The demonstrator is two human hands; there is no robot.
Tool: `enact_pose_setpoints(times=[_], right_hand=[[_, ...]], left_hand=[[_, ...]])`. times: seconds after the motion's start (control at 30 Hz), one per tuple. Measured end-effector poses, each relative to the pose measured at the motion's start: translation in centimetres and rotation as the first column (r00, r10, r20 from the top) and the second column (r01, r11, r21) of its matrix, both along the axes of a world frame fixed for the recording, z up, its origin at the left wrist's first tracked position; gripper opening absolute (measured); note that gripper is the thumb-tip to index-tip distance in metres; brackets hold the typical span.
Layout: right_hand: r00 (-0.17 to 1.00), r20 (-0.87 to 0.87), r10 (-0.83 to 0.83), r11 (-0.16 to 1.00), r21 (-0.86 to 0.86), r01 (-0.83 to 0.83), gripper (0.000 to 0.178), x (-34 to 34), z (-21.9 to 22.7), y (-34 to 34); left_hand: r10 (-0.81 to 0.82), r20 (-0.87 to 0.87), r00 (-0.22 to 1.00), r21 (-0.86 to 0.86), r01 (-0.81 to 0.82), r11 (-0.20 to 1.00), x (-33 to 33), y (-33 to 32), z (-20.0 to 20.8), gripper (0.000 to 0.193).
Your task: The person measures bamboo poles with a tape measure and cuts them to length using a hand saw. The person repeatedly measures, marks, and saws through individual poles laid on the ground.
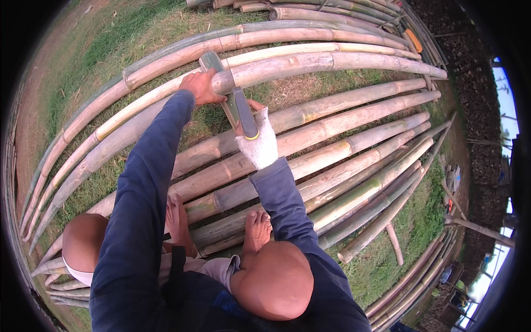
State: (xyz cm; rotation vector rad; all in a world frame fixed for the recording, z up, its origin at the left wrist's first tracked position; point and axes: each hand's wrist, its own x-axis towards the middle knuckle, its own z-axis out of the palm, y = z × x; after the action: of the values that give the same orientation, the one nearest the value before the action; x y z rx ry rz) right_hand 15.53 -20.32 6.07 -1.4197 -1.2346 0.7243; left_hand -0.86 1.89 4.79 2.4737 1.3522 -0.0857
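My bare left hand [200, 87] is closed on a thick bamboo pole [298, 63], beside a greyish band where a thin blade crosses it. My right hand [259, 138], in a white knitted glove, grips the dark grey, yellow-edged handle of what looks like a handsaw [244, 113]. Its blade shows only as a thin line seen edge-on, reaching away past the pole. How deep it sits in the bamboo cannot be made out. Beneath the pole, crosswise, lies a short green bamboo piece [211, 61]. The right fingers are partly hidden behind the handle.
Several bamboo poles [332, 124] lie side by side between my bare feet and the held pole. More long poles [254, 37] run beyond it, with a stack [315, 15] at the far edge. Grass [133, 33] surrounds them. An orange object [413, 41] lies far right.
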Motion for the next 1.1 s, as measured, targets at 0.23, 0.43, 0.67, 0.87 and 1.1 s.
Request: enact_pose_setpoints(times=[0.23,0.43,0.67,0.87,1.1], right_hand=[[0.998,0.048,0.034,0.989,0.139,-0.04,0.055,0.3,1.8,-16.9],[0.995,-0.084,0.052,0.997,0.065,-0.046,0.049,-0.4,-1.0,3.9],[0.983,0.183,0.007,0.985,0.171,-0.039,0.049,1.3,-2.2,-16.8],[0.997,0.083,-0.005,0.998,0.068,-0.001,0.053,0.1,0.8,-4.3],[0.997,0.071,-0.006,0.999,-0.034,0.008,0.045,0.9,-2.0,-7.7]], left_hand=[[0.03,0.013,0.999,-0.025,-0.03,0.999,-0.1,0.2,-1.5,0.098],[0.024,0.031,0.999,0.034,-0.025,0.999,-0.3,-0.7,0.5,0.094],[0.004,0.04,0.999,0.008,-0.004,1.0,-0.4,0.2,-0.5,0.09],[0.041,0.052,0.998,0.022,-0.042,0.999,0.0,-1.0,-0.4,0.093],[-0.006,0.013,1.0,0.043,0.006,0.999,-0.5,-0.7,-0.2,0.095]])
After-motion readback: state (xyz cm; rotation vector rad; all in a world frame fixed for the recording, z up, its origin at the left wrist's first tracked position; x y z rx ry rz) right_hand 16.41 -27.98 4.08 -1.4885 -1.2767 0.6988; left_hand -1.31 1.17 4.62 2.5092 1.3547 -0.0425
